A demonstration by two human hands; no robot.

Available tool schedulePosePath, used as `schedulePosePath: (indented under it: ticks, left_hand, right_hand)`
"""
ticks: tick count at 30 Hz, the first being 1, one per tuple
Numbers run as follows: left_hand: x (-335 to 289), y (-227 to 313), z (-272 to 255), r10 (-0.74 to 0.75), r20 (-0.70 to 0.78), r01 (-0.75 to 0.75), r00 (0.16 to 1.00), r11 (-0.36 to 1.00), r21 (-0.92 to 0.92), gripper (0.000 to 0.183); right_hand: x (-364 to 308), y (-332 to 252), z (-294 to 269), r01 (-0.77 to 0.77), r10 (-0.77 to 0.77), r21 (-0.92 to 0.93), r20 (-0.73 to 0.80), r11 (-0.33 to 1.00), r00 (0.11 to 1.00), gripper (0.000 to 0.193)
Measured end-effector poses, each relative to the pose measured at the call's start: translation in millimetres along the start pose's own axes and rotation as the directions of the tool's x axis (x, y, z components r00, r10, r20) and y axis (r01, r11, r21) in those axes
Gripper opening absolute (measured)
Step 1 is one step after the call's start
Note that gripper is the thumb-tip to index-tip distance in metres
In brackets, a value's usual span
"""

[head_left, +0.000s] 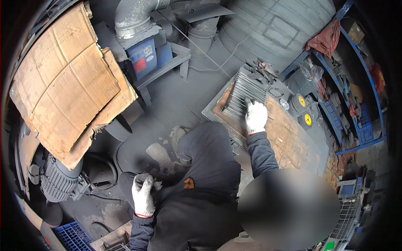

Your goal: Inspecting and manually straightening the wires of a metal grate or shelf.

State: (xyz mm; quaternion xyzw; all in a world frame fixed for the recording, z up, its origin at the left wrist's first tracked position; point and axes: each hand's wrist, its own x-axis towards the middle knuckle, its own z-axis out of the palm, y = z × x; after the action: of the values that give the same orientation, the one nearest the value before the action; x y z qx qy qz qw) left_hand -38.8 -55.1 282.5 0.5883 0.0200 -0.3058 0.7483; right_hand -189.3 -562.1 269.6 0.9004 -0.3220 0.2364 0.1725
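My right hand (256, 115), in a white knit glove with darkened fingertips, is at the right edge of a row of thin grey metal strips (240, 97). Its fingers bend over the strips' ends. The strips lie side by side on a brown board (289, 129) on the worktable. Low on the left, my left hand (143, 195), gloved in white too, rests by my knee with its fingers curled in. A ragged grey patch shows beside those fingers; whether they hold anything is hidden.
Dark gloves (261, 71) and two black discs with yellow centres (307, 119) share the worktable. Blue shelving (372, 90) stands to the right. Large cardboard sheets (63, 79), a blue machine with a duct (142, 56) and a motor (60, 180) are on the left.
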Motion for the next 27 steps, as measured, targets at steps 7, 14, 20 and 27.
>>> schedulePosePath:
  ticks: [7, 14, 20, 27]
  left_hand:
    - [5.8, -4.1, 1.9, -0.029, 0.059, 0.028, 0.998, 0.999, 0.016, 0.013]
    - [8.1, -7.3, 1.3, -0.059, 0.097, 0.054, 0.994, 0.997, 0.049, 0.017]
    - [8.1, -8.8, -5.0, -0.060, 0.105, 0.055, 0.993, 0.997, 0.045, 0.017]
    - [10.1, 5.3, 11.9, -0.065, 0.188, 0.037, 0.980, 0.988, 0.149, 0.016]
  right_hand:
    - [-11.7, -5.5, -8.4, -0.071, 0.074, -0.059, 0.046, 0.996, 0.996, 0.043]
    - [-10.8, -3.9, 0.0, -0.092, 0.098, -0.066, 0.097, 0.994, 0.990, 0.045]
    - [-12.7, -3.0, 14.7, -0.081, 0.074, 0.067, 0.095, 0.994, 0.993, 0.037]
    - [-1.8, -23.4, -33.9, -0.077, 0.045, 0.201, 0.162, 0.977, 0.986, 0.047]
